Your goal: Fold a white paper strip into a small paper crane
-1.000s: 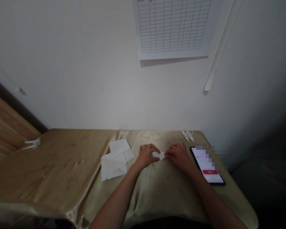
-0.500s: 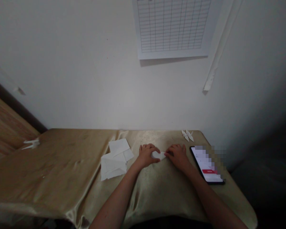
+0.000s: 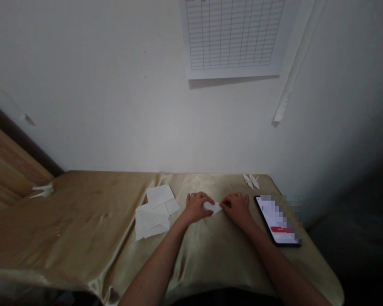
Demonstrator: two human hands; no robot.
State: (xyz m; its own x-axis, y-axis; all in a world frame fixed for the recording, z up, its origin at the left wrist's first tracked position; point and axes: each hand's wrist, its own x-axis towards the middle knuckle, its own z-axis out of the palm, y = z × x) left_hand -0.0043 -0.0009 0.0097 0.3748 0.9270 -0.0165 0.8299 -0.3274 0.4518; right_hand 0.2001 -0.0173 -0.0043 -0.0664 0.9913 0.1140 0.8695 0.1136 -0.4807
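Observation:
Between my hands, on the gold tablecloth (image 3: 210, 255), lies a small folded piece of white paper (image 3: 216, 208). My left hand (image 3: 198, 207) curves round its left side, thumb and fingers on it. At its right tip my right hand (image 3: 237, 207) pinches the paper between thumb and forefinger. The fingers hide part of the paper, so its full folded shape cannot be made out. Left of my left hand is a loose pile of white paper sheets (image 3: 152, 221). Two small folded paper cranes (image 3: 251, 181) sit by the table's back right corner.
A phone (image 3: 276, 223) with a lit screen lies right of my right hand, near the table's right edge. The white wall (image 3: 115, 119) rises directly behind the table, with a printed grid sheet (image 3: 232, 38) on it. Wooden furniture (image 3: 12, 165) stands at the far left.
My right hand has shifted very slightly left along the paper's tip. My left hand keeps its hold, and the other things lie as before.

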